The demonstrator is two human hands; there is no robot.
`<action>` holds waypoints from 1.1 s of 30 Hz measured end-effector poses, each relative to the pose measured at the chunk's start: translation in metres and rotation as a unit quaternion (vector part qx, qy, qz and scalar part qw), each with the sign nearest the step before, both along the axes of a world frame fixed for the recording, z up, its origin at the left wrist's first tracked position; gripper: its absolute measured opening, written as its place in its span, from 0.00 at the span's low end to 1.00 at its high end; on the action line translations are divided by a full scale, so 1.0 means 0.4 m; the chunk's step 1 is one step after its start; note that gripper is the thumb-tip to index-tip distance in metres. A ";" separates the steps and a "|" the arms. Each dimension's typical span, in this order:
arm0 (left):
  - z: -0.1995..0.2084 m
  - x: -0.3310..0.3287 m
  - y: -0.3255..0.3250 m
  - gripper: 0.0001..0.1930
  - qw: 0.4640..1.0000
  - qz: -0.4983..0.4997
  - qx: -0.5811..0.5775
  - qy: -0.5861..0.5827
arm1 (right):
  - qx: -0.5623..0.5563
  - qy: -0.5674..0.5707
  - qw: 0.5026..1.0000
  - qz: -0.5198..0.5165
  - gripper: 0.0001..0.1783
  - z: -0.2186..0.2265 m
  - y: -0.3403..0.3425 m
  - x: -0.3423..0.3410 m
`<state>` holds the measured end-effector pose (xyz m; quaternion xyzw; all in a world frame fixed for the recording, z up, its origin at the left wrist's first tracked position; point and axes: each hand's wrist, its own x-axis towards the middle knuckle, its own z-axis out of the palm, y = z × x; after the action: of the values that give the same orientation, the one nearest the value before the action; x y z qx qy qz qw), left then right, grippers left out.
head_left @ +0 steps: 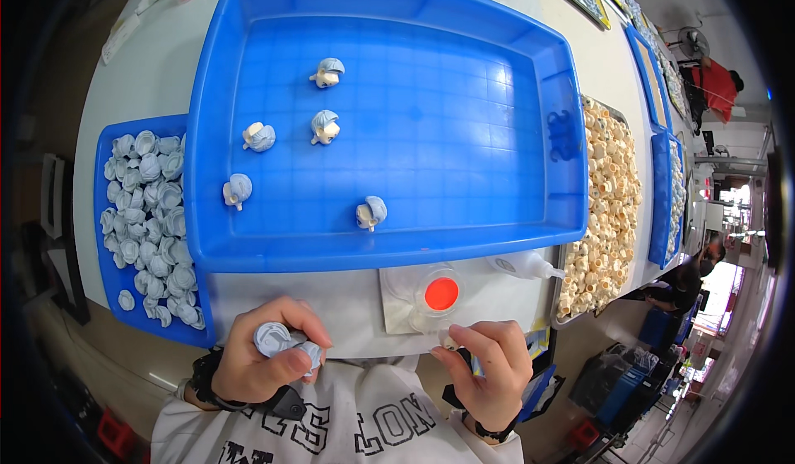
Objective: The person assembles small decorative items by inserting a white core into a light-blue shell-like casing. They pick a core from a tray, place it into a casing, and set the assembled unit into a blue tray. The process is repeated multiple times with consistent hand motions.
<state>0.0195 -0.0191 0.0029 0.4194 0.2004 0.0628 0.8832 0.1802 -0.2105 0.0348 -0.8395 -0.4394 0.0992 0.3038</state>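
My left hand [248, 360], at the lower left, is closed around light blue, hollow, cap-like hair pieces [271, 337]; one shows its open underside, and another pokes out by the fingertips. My right hand [493, 373] pinches a small cream piece [450, 342] between thumb and forefinger, mostly covered by the fingers. Just beyond that hand, a clear round dish [460, 282] with a red-orange disc [441, 293] in its middle sits on the table. Several small cream doll heads with light blue hair [325, 127] lie apart from each other inside a large blue bin [447, 253].
At the left, a blue tray [157, 331] holds many light blue hair pieces [149, 216]. Cream head pieces [609, 207] fill a tray at the right. A white squeeze bottle [522, 264] lies against the bin's near wall. Other people [716, 91] are farther off at the right.
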 end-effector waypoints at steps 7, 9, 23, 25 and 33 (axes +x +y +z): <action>0.002 0.002 -0.001 0.19 1.000 0.004 0.006 0.011 | 0.000 -0.006 1.000 0.012 0.20 -0.002 -0.004 0.004; 0.003 0.002 0.000 0.20 1.000 0.005 0.009 0.021 | -0.002 -0.006 1.000 0.014 0.20 -0.002 -0.003 0.004; 0.001 -0.002 0.004 0.19 1.000 0.000 -0.010 0.013 | -0.001 -0.021 1.000 0.019 0.19 0.000 0.011 0.002; 0.001 -0.004 0.007 0.19 1.000 -0.004 -0.023 0.007 | -0.007 -0.021 1.000 0.019 0.19 0.002 0.007 0.004; 0.001 0.001 0.011 0.19 0.999 -0.012 -0.036 0.003 | 0.014 -0.003 1.000 -0.007 0.20 -0.008 -0.004 -0.006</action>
<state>0.0200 -0.0149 0.0031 0.3902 0.2000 0.0433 0.8977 0.1780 -0.2122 0.0318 -0.8388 -0.4352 0.0886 0.3148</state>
